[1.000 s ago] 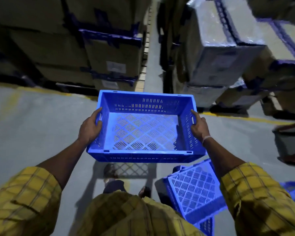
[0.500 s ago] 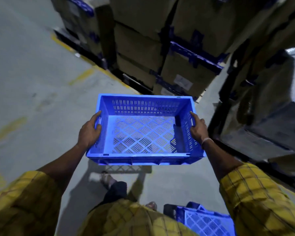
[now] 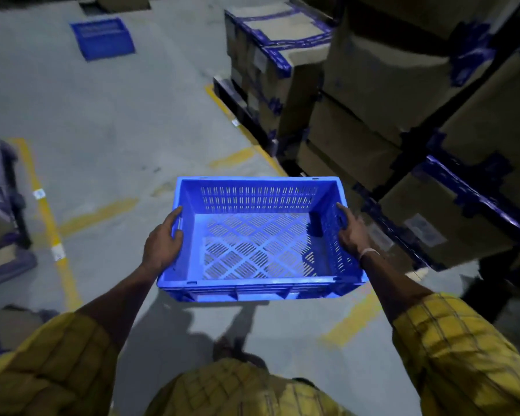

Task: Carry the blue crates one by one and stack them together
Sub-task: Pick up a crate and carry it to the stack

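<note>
I carry an empty blue slotted crate (image 3: 257, 250) level in front of me, above the grey floor. My left hand (image 3: 162, 246) grips its left short wall, fingers curled over the rim. My right hand (image 3: 353, 231) grips the right short wall at the handle slot. Far ahead at the upper left, another blue crate (image 3: 102, 39) stands on the floor, well apart from the one I hold.
Tall stacks of cardboard boxes with blue tape (image 3: 403, 109) on pallets line the right side. More taped boxes (image 3: 0, 205) stand at the left edge. Yellow floor lines (image 3: 50, 223) mark bays; open grey floor (image 3: 108, 115) stretches toward the far crate.
The view has swung left while I hold the crate the same way. The boxes now lie to the right, the crates near my feet are out of view, and a far crate appears.
</note>
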Demonstrator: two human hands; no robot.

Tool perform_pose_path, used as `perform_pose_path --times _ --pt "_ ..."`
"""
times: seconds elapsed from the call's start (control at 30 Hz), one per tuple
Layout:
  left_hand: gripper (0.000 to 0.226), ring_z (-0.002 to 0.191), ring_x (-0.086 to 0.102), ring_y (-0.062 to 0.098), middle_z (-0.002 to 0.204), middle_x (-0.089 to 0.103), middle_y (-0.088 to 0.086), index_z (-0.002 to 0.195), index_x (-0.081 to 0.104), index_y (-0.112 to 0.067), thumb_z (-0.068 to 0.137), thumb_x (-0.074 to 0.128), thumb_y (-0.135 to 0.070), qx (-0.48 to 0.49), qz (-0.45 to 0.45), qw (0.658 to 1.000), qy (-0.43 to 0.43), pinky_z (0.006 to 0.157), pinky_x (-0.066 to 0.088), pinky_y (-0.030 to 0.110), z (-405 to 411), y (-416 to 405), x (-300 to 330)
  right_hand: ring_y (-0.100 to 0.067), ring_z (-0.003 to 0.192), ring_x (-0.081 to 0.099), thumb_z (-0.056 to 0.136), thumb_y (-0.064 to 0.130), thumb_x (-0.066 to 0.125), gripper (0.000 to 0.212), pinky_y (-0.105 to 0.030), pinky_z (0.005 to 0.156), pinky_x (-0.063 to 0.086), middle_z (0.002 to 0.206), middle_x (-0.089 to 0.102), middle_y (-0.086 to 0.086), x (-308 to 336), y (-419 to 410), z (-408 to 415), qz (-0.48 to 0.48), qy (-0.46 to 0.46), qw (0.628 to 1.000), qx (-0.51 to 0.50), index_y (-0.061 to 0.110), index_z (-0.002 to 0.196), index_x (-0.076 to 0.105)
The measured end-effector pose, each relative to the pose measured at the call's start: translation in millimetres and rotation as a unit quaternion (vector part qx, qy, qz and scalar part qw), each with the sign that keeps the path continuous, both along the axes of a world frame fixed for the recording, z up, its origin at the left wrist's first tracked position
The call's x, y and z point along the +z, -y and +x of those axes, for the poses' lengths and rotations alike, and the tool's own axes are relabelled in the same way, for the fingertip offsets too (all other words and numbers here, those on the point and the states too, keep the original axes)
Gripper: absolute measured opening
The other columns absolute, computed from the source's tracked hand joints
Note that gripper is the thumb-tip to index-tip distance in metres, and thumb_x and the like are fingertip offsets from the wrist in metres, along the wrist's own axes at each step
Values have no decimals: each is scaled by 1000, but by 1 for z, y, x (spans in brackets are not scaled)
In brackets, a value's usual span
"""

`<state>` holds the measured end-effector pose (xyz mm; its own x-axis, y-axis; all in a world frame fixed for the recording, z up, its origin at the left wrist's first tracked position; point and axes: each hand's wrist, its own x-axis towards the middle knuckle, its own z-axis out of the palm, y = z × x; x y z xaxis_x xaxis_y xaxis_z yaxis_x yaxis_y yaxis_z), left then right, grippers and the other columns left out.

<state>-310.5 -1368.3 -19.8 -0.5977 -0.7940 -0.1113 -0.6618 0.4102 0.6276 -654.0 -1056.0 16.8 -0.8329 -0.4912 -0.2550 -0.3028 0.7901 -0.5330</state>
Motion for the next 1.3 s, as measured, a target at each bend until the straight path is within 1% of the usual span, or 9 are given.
perform_pose_path --times 0.13,0.23,0.33,0.53,0.6,0.73,0.9,1.0,1.3 --pt "64 105 64 41 127 66 15 151 34 -42 88 42 -33 43 -6 999 -10 84 50 44 19 55 10 -46 104 58 83 -4 45 76 -35 96 44 129 43 -31 11 83 -3 2 -20 999 38 28 152 37" --pt "61 102 65 42 124 67 17 151 35 -41 93 46 -27 77 -8 997 -16 82 50 43 29 89 13 -44 107 58 81 -6 46 76 -31 95 44 135 42 -29 12 143 -11 -18 -21 998 64 25 150 41" --pt "60 103 64 41 127 65 17 152 36 -38 97 50 -17 105 -11 994 -12 83 50 43 33 124 13 -45 97 61 81 -5 46 75 -32 88 46 132 44 -30 10 200 -24 -23 -29 994 100 24 150 41" --pt "60 113 63 36 141 59 7 151 35 -42 97 49 -20 148 3 989 -11 86 51 42 22 209 7 -36 70 53 83 -4 47 75 -34 81 50 110 44 -27 -4 326 -64 -14 -32 988 152 28 151 38" --pt "60 112 63 36 139 60 7 151 35 -41 96 49 -21 163 0 987 -10 85 51 42 10 243 4 -40 79 55 83 -4 47 75 -34 82 47 108 46 -27 -9 373 -79 -19 -35 984 174 26 152 38" --pt "61 104 65 39 130 65 12 152 36 -39 94 48 -23 193 -8 981 0 79 50 42 -16 315 6 -45 85 57 84 -7 47 74 -31 71 39 115 47 -32 -11 471 -112 -22 -33 978 203 23 151 39" --pt "61 87 66 38 114 70 17 152 33 -43 98 52 -21 214 -12 977 1 63 41 36 -43 407 17 -47 85 56 87 -3 47 70 -39 86 45 110 46 -31 3 582 -155 -29 -25 971 234 23 152 38" --pt "60 97 67 38 126 67 12 151 32 -46 99 51 -23 233 -18 972 -5 69 48 38 -59 455 21 -45 83 55 86 -3 47 71 -38 82 44 102 45 -26 12 645 -176 -27 -43 966 254 23 152 38" --pt "67 103 65 39 136 62 13 150 32 -48 84 40 -42 267 0 964 -16 78 52 44 -102 643 15 -47 94 55 87 -4 47 71 -35 85 41 112 47 -34 11 862 -221 -13 -50 957 284 22 152 38"
